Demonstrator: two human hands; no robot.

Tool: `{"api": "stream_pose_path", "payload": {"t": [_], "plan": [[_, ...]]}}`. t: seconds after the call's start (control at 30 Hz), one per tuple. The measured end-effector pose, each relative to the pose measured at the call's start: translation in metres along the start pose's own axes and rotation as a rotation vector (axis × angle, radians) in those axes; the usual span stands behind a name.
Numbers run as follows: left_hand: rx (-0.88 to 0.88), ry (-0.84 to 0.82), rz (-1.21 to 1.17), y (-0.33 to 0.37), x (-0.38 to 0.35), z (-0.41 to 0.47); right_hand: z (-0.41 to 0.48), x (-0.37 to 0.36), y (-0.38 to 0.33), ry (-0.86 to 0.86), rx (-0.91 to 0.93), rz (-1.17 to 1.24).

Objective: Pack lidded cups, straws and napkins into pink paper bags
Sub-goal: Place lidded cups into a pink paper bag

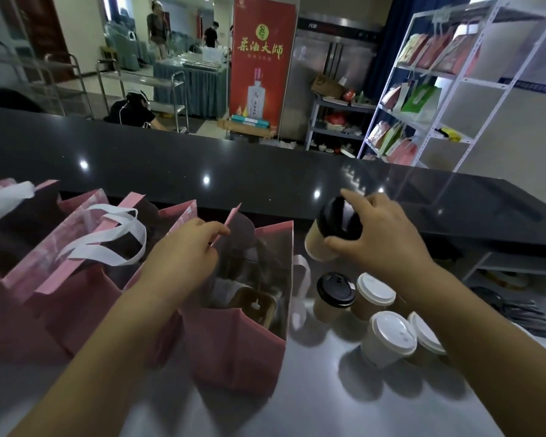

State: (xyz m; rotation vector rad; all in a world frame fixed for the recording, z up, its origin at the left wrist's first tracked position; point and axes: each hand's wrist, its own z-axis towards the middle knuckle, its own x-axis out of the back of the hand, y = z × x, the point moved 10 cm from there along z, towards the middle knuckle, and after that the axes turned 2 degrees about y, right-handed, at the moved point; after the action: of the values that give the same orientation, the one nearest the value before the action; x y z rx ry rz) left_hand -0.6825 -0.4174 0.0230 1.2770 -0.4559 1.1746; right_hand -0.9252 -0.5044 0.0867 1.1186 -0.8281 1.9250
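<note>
Four cups stand on the grey surface (312,402), right of the bags. Head view, only view.

- Standing black-lidded cup (334,293): far-left of the group, just beside the bag's right wall.
- Far white-lidded cup (375,291): just right of it, close enough that they may touch; cannot tell.
- Near white-lidded cup (390,337): nearest the camera, upright.
- Fourth cup (424,334): white lid, partly hidden behind the right forearm.

Right hand (382,239): raised above the group, thumb and fingers curled round the black lid of the held cup (323,236), index finger stretched over the lid's top. Held cup is brown-bodied, tilted with the lid toward the hand, off the surface, just right of the bag's mouth and outside it.

Left hand (183,247): fingers curled, pinching the far-left rim of the open pink bag (240,351). Bag stands upright on the surface, mouth wide. A brown item (256,305) sits deep inside; what it is I cannot tell.

Row of pink bags (76,298) stands left of the open one, white handles (108,239) drooping over the rims.

Far side: dark raised ledge (265,171). Beyond it, a red banner (262,64) and, at right, a white shelf rack (423,89) holding bags.
</note>
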Motion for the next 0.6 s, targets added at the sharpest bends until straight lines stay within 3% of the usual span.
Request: {"api": "stream_pose_path", "payload": {"t": [0.13, 0.27, 0.43, 0.6], "plan": [[-0.027, -0.035, 0.000, -0.005, 0.000, 0.008, 0.022, 0.007, -0.048, 0.037, 0.108, 0.091], [-0.033, -0.072, -0.029, -0.015, 0.001, 0.014, 0.032, -0.030, -0.097, -0.189, 0.183, 0.141], [-0.025, -0.093, -0.098, -0.032, 0.000, 0.020, 0.022, -0.113, -0.130, -0.548, 0.321, -0.171], [-0.046, -0.113, -0.162, -0.043, -0.002, 0.024, 0.019, -0.177, -0.137, -0.678, 0.405, -0.379]]}}
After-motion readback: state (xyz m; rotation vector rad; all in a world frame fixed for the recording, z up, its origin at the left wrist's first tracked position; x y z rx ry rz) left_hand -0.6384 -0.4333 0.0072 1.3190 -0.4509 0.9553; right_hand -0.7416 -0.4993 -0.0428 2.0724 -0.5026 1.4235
